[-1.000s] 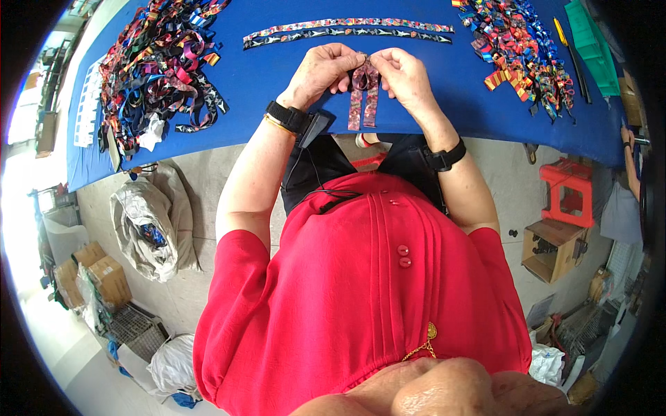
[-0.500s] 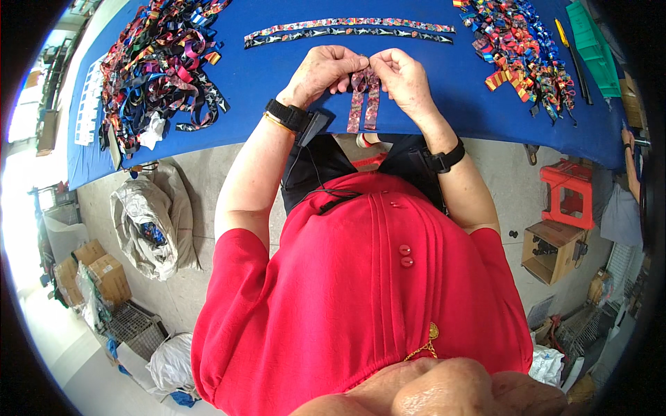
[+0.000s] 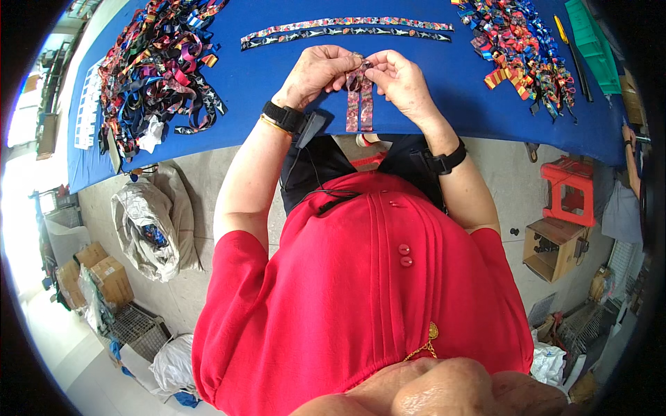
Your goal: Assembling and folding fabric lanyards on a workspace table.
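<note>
Over the near edge of the blue table (image 3: 277, 97), both hands meet at the top of a pinkish, flower-patterned strap (image 3: 354, 114). Its two ends hang side by side toward the table edge. My left hand (image 3: 319, 71) pinches the looped top between thumb and forefinger. My right hand (image 3: 402, 83) is closed on the same strap, thumb and forefinger at the upper right of the loop. A small piece at the top shows between the fingertips, too small to make out. Beyond the hands lie a pink patterned strap (image 3: 347, 23) and a black-and-white patterned strap (image 3: 347, 33), stretched out side by side.
A tangled heap of straps (image 3: 159, 76) covers the table's left; a pile of colourful short straps (image 3: 513, 55) is at right, beside a yellow-and-black tool (image 3: 563, 35) and green tray (image 3: 590, 45). A sack (image 3: 142, 225) and red stool (image 3: 569, 191) stand below. Another person's hand (image 3: 628, 133) shows far right.
My right thumb and forefinger have shifted slightly down and left along the strap's top. The hanging ends have drawn closer together. My left hand stays nearly in place.
</note>
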The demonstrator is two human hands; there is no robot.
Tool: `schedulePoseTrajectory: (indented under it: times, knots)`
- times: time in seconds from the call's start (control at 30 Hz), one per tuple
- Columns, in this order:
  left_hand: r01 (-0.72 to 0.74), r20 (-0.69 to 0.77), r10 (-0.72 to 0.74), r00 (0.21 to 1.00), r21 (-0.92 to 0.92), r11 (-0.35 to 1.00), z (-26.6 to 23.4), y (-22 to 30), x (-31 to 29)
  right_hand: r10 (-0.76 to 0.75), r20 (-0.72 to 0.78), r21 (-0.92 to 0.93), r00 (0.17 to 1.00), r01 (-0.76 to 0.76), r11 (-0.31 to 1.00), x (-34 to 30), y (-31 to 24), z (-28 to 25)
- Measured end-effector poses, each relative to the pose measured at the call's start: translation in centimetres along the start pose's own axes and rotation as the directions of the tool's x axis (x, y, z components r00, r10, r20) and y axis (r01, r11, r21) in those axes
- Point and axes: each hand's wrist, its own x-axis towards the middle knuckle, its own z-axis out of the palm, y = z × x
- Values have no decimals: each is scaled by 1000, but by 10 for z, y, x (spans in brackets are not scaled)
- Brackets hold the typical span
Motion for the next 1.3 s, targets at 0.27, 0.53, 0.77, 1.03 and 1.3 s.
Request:
schedulePoseTrajectory:
  times: [0.27,0.53,0.77,1.03,1.3]
  knots:
    - [-24,18,25,1000,-39,999,0,-2,-1,59,43,-21,997,-58,998,-3,-3,-2]
    - [-19,24,20,1000,-56,998,0,-1,0,68,-23,-9,997,-68,998,-5,-7,3]
    - [0,53,4,999,-79,997,-4,-5,3,80,-69,-43,994,-83,996,-5,-6,5]
    - [-7,-9,6,1000,-77,997,1,-7,4,68,-59,-35,996,-71,997,-5,-11,8]
    - [-35,-81,31,996,-58,998,5,-7,3,50,-15,-18,999,-50,999,-5,-16,4]
